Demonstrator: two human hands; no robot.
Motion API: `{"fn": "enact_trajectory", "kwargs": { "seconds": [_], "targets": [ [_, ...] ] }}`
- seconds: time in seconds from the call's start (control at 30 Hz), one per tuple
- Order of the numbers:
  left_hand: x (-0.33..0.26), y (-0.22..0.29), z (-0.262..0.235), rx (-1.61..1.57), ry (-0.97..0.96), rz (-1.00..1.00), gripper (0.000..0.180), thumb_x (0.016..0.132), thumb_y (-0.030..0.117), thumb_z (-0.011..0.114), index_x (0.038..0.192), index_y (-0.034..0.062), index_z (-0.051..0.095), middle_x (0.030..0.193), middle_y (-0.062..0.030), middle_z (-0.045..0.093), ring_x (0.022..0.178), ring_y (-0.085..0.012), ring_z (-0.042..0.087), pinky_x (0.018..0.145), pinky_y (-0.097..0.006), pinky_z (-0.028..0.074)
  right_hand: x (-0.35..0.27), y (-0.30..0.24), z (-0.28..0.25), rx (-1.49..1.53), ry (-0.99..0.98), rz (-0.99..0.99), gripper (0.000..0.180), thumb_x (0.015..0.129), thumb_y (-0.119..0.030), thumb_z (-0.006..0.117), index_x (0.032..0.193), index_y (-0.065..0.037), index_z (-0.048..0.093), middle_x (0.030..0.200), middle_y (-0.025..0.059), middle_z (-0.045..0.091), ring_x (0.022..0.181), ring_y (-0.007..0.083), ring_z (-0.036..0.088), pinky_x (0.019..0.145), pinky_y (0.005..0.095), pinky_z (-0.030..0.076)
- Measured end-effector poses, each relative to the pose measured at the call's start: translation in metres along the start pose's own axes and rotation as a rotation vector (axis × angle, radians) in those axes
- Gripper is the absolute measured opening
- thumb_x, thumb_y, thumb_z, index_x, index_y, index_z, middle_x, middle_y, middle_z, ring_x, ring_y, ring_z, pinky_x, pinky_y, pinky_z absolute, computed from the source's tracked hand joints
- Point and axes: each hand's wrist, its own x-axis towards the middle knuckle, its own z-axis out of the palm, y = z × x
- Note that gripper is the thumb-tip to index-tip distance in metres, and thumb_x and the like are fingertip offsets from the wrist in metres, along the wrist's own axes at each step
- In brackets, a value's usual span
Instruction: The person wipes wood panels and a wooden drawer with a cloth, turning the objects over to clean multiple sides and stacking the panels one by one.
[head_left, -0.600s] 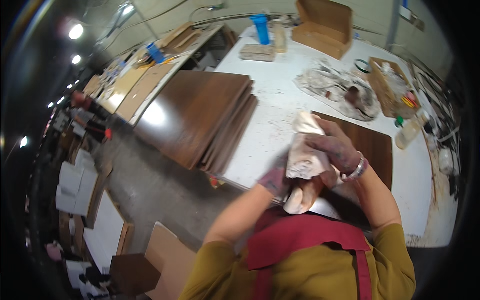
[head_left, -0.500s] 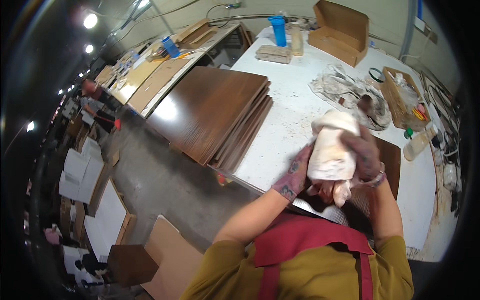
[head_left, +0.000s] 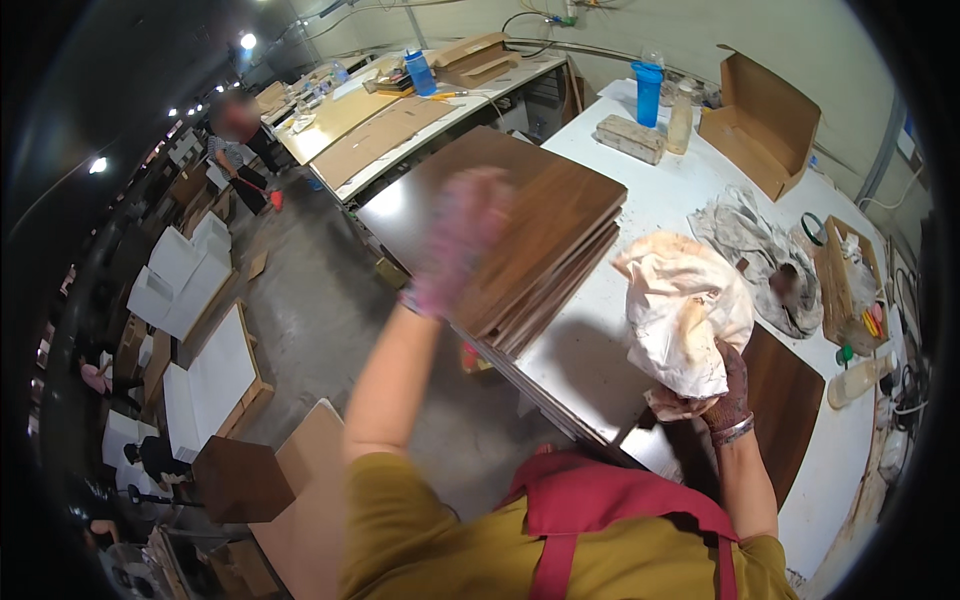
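My right hand [head_left: 733, 392], in a patterned glove, grips a crumpled white cloth [head_left: 690, 310] with brown stains. The cloth hangs over a dark brown wooden panel [head_left: 790, 410] on the white table [head_left: 590, 350], hiding much of it. Out to the left, my gloved left hand [head_left: 460, 240] is raised in front of a stack of dark brown panels [head_left: 550, 210]. Motion smears its fingers, but the hand's outline is stretched out and nothing shows in it. Whether it touches the stack I cannot tell.
Behind the cloth lie a grey stained rag [head_left: 745, 235] and a box of small items [head_left: 850, 280]. A bottle [head_left: 855, 385] lies at the right edge. Farther back are a blue cup [head_left: 646, 95], a wrapped block [head_left: 630, 138] and an open cardboard box [head_left: 765, 130]. Another person [head_left: 240, 150] stands far left.
My left hand has let go of the cloth and swung left to the panel stack. The cloth has spread out loosely in my right hand. The view has turned left.
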Motion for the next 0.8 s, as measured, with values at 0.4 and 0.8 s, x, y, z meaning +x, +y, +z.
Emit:
{"fn": "enact_trajectory", "kwargs": {
  "seconds": [0.4, 0.8],
  "targets": [
    [-0.009, -0.225, -0.086, 0.731, -0.387, -0.660, 0.060, 0.087, 0.051, 0.053, 0.123, 0.0032, 0.055, 0.128, -0.0199, 0.056, 0.118, -0.0361, 0.055, 0.095, -0.047, 0.047, 0.091, 0.045, 0.088, 0.128, 0.029, 0.159, 0.030, 0.092, -0.019, 0.060, 0.117, -0.003, 0.055, 0.102, 0.0114, 0.065, 0.088, 0.0277, 0.064, 0.075, 0.0432, 0.055],
    [-0.083, -0.185, -0.123, -0.461, -0.480, -0.983, 0.064, 0.089, 0.061, 0.052, 0.116, 0.0045, 0.062, 0.086, -0.0003, 0.063, 0.067, -0.0082, 0.056, 0.048, -0.025, 0.045, 0.142, 0.026, 0.108, -0.225, -0.127, 0.121, 0.057, 0.086, -0.029, 0.068, 0.134, -0.006, 0.048, 0.127, 0.0066, 0.055, 0.117, 0.0220, 0.051, 0.097, 0.0373, 0.047]
  ]
}}
